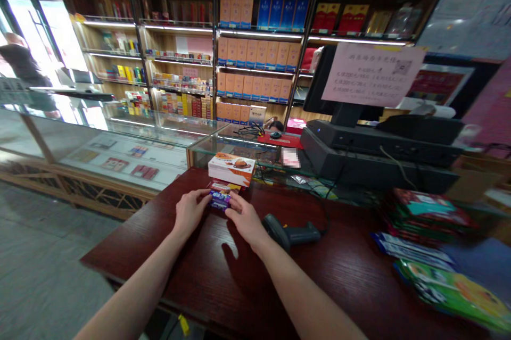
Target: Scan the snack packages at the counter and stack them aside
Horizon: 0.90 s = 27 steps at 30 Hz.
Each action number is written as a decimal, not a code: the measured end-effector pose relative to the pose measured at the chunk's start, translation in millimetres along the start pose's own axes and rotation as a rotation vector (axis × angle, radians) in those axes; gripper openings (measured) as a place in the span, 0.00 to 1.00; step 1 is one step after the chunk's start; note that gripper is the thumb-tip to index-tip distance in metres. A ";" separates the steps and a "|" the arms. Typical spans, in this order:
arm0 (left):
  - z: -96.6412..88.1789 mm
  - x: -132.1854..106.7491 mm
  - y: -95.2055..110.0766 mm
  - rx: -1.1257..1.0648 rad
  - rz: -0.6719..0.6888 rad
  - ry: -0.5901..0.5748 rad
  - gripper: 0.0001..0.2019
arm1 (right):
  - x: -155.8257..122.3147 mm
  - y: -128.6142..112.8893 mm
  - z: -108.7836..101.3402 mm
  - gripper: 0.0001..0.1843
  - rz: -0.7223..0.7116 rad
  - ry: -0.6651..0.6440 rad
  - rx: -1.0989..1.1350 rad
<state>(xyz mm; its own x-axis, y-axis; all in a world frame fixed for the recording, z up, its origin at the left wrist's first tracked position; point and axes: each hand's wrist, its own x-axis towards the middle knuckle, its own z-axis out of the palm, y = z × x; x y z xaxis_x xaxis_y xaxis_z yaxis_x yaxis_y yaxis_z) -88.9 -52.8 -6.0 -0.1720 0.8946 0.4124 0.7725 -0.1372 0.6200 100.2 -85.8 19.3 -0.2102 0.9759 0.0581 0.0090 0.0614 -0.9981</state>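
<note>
A small purple snack packet lies on the dark red wooden counter, between my two hands. My left hand has thumb and fingers closed on its left end. At the right end, the fingers of my right hand are closed on the same packet. Just behind it a brown and red packet partly shows, against a white and orange carton with a food picture. A black barcode scanner rests on its side to the right of my right hand.
A black cash register with monitor stands at the back right. Stacked red packets, blue-white packets and green packets lie at the right. Glass display cases adjoin the counter. A person stands far left.
</note>
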 end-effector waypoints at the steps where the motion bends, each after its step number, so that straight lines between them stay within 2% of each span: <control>1: -0.5 0.0 1.0 0.012 -0.012 -0.011 0.15 | 0.7 0.7 -0.1 0.37 0.004 0.008 0.005; 27: 5.4 3.3 -5.7 0.043 -0.022 -0.020 0.17 | 6.1 5.5 -1.4 0.38 0.012 0.044 0.016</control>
<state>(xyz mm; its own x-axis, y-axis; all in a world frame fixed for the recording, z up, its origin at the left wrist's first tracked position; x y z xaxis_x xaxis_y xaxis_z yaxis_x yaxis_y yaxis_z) -90.6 -46.7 -11.7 -0.1780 0.9055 0.3853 0.7942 -0.0990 0.5995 100.4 -79.3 14.2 -0.1671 0.9848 0.0467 -0.0046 0.0466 -0.9989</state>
